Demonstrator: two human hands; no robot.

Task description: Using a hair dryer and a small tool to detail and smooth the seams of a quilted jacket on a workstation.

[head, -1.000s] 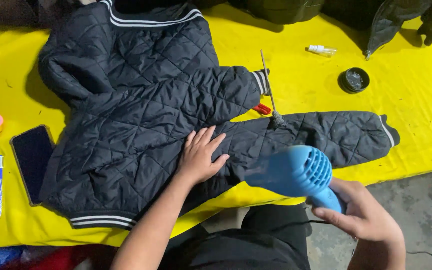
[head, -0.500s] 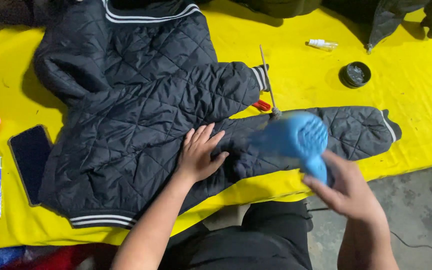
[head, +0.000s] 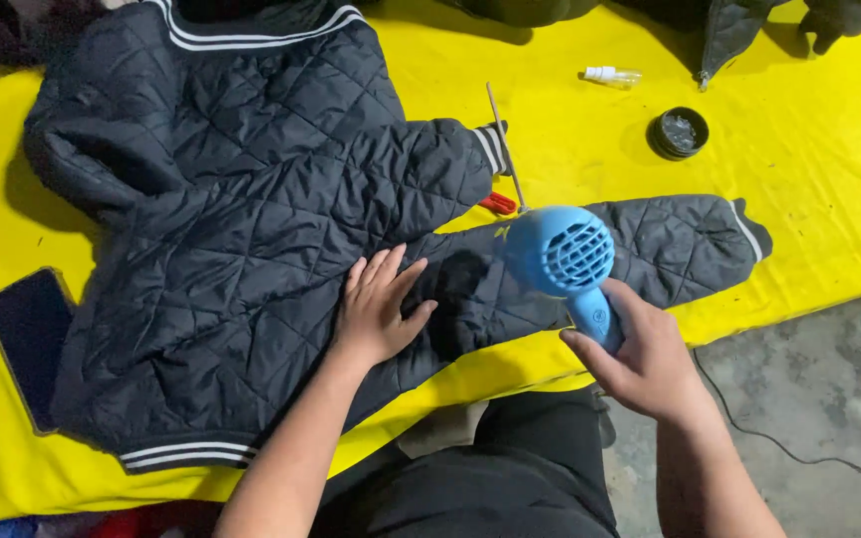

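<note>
Your left hand (head: pixel 379 309) lies flat on the black quilted jacket (head: pixel 241 229), palm down, fingers spread a little and pointing up toward the sleeve, pressing the cloth against the yellow sheet (head: pixel 829 189) beneath. Your right hand (head: pixel 645 354) is closed around the handle of the blue hair dryer (head: pixel 562 254), fingers wrapped and thumb along the grip; the round grille at its back faces the camera and its nozzle points down at the lower sleeve, just right of your left hand. The jacket lies spread across the sheet, collar at the top, striped hem at the lower left, one sleeve reaching right to a striped cuff.

Compared with half a second ago, the dryer sits lower and closer to your left hand, over the sleeve rather than above it, and your right wrist has drawn back toward you. Your left hand has stayed in the same place on the jacket.

A dark phone (head: pixel 27 344) lies at the left, a small round tin (head: pixel 678 133) at the upper right, and red-handled scissors (head: pixel 498 202) peek from beneath the upper sleeve.
</note>
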